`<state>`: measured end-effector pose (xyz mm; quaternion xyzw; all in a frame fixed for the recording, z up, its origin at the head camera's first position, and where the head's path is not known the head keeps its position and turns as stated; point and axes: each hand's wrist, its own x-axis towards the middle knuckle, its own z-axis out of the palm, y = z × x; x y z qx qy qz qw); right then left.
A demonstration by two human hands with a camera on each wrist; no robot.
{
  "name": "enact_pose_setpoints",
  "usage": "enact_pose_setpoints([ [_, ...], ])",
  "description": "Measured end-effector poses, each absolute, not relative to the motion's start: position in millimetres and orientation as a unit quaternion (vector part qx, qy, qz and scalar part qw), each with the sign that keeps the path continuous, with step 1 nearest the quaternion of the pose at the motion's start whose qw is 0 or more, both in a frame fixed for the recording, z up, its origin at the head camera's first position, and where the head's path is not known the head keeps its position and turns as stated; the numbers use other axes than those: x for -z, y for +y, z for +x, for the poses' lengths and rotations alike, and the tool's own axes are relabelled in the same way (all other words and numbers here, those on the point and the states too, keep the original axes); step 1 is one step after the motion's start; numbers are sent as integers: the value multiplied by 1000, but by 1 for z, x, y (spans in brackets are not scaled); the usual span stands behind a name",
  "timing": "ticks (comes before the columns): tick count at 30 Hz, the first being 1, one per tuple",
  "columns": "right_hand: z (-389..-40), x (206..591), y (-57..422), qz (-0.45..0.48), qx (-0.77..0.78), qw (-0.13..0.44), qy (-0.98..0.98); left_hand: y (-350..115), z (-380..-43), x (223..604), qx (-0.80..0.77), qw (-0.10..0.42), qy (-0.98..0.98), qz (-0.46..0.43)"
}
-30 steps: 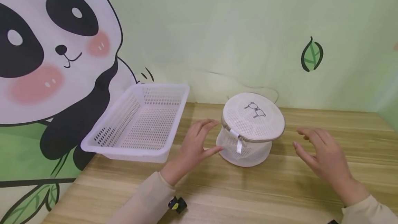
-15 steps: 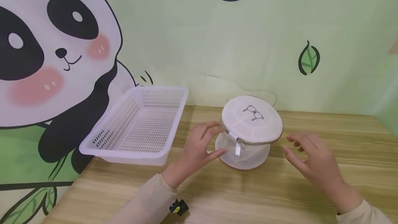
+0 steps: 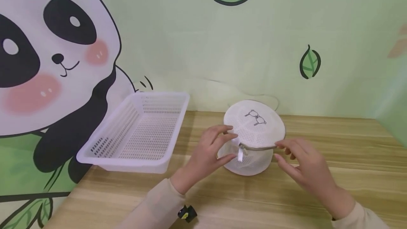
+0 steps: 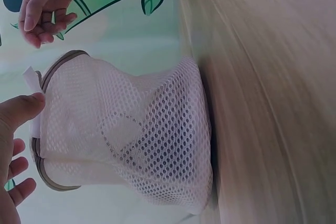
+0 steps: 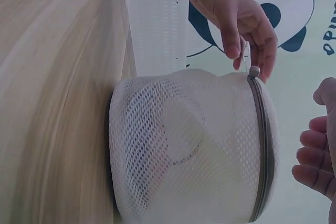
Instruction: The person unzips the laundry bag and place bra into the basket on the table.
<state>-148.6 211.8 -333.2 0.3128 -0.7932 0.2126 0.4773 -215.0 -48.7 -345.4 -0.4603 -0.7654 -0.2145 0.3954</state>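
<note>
A round white mesh laundry bag (image 3: 254, 126) stands upright on the wooden table, with a dark glasses-like design on its lid. A grey-brown zipper (image 5: 262, 150) rings the top, and a white tab (image 3: 240, 154) hangs at its front. My left hand (image 3: 208, 149) is at the bag's left front, fingertips over the lid's edge and thumb near the tab; finger and thumb stand apart. Close to the lid's right edge is my right hand (image 3: 306, 165), fingers loosely bent and holding nothing; whether a fingertip touches the lid, I cannot tell. The bag's mesh side (image 4: 126, 129) sags inward.
To the left stands a white perforated plastic basket (image 3: 171, 144). A small black object (image 3: 187, 213) is beside my left sleeve. Behind the table (image 3: 334, 140) rises a green wall (image 3: 178, 38) with a panda and leaves, and a thin cord runs along it.
My right hand has moved left, up to the lid's edge. My left hand has moved right, its fingers now over the lid's front-left edge near the tab. The bag stays standing.
</note>
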Motion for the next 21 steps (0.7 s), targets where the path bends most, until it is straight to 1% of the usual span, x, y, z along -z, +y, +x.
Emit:
enact_pose_setpoints([
  [4, -149, 331, 205, 327, -221, 473, -788, -45, -216, 344, 214, 393, -766, -461],
  [13, -147, 334, 187, 337, -219, 454, -795, -39, -218, 343, 210, 370, -782, -455],
  [21, -150, 340, 174, 343, -229, 449, -793, -33, -223, 346, 217, 382, -764, -472],
])
